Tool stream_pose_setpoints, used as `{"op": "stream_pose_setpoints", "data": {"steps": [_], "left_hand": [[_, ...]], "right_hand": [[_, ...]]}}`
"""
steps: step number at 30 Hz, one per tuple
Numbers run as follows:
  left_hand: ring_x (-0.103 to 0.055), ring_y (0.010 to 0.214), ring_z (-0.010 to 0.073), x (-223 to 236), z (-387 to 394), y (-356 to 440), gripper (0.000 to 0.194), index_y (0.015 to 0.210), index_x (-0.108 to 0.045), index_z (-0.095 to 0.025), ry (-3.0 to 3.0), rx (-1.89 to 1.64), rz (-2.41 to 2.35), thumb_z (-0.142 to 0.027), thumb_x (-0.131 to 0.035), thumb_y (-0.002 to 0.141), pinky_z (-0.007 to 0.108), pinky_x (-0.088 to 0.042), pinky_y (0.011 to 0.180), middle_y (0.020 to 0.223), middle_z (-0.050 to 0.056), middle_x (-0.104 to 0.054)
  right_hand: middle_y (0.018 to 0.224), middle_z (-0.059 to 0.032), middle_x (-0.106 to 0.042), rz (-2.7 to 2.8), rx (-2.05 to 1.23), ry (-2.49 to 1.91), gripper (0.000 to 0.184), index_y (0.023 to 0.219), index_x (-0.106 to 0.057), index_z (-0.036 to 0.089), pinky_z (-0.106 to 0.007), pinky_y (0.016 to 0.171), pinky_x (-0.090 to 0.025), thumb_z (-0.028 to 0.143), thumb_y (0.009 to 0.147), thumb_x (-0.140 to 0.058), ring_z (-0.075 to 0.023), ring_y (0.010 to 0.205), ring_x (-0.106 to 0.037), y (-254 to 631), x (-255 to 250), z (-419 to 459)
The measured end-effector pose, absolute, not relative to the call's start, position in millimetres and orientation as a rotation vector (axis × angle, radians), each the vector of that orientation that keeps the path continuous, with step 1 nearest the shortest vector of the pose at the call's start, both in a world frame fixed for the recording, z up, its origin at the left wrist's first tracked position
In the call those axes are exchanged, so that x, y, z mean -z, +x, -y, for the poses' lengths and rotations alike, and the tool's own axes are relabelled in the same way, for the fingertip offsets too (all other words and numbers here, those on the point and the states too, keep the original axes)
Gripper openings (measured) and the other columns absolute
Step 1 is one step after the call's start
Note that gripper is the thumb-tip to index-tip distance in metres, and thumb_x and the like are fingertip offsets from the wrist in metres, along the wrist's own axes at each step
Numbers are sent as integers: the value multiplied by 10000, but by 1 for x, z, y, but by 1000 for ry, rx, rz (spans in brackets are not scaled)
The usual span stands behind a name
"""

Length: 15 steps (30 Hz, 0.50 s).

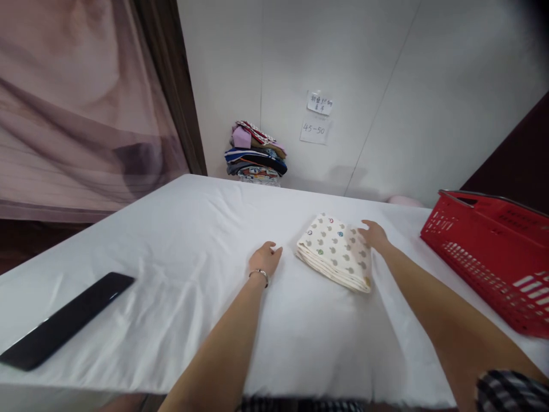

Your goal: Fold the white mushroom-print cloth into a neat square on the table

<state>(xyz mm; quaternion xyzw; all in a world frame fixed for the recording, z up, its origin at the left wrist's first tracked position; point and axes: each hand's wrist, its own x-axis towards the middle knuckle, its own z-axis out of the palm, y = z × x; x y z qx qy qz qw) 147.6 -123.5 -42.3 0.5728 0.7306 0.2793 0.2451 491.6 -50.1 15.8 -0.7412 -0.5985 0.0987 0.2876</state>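
Head view: folded cream patterned cloth [334, 250], flanked by slack, empty left hand [265, 260] and spread-fingered right hand [374, 234]; skewing could be caused by uneven pushing.

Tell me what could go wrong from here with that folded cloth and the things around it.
The layers might slip askew: the right hand is at the cloth's far right corner, while the left hand is off it.

The white sheet is wrinkled, so dragging the cloth could bunch it further.

The black slab lies close to the near edge; a tug on the sheet might shift it off.
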Motion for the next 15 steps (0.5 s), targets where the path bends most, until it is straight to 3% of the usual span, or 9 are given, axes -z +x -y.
{"op": "stream_pose_setpoints", "data": {"steps": [4, 7, 10, 15], "left_hand": [[-604, 849, 169, 44, 123, 149, 277, 1021, -587, -285, 1605, -753, -1965, -415, -483, 800, 267, -423, 713, 875, -19, -680], [-602, 830, 152, 46, 124, 153, 238, 984, -610, -279, 1657, -808, -1900, -379, -499, 798, 254, -428, 724, 887, -22, -676], [-596, 801, 134, 48, 126, 160, 218, 950, -630, -264, 1723, -878, -1805, -358, -509, 795, 238, -432, 735, 907, -18, -669], [-576, 723, 119, 49, 130, 176, 228, 940, -647, -252, 1855, -914, -1665, -355, -499, 801, 236, -438, 721, 928, -11, -650]], "right_hand": [[1033, -76, -650, 1715, -516, -1831, 342, 1088, -624, 215, -323, 711, -487, 331, 774, -552, -209, 816, -625, 430, 2, 76], [1101, -47, -626, 1870, -662, -1641, 346, 1085, -621, 248, -329, 782, -459, 396, 787, -526, -217, 924, -595, 395, 10, 100], [1151, -40, -594, 2075, -573, -1493, 343, 1090, -600, 250, -326, 841, -419, 412, 818, -470, -219, 1029, -538, 377, 7, 115], [1030, -52, -619, 2309, -261, -1354, 252, 1006, -600, 213, -307, 810, -397, 330, 831, -462, -203, 931, -546, 367, 6, 126]]}}
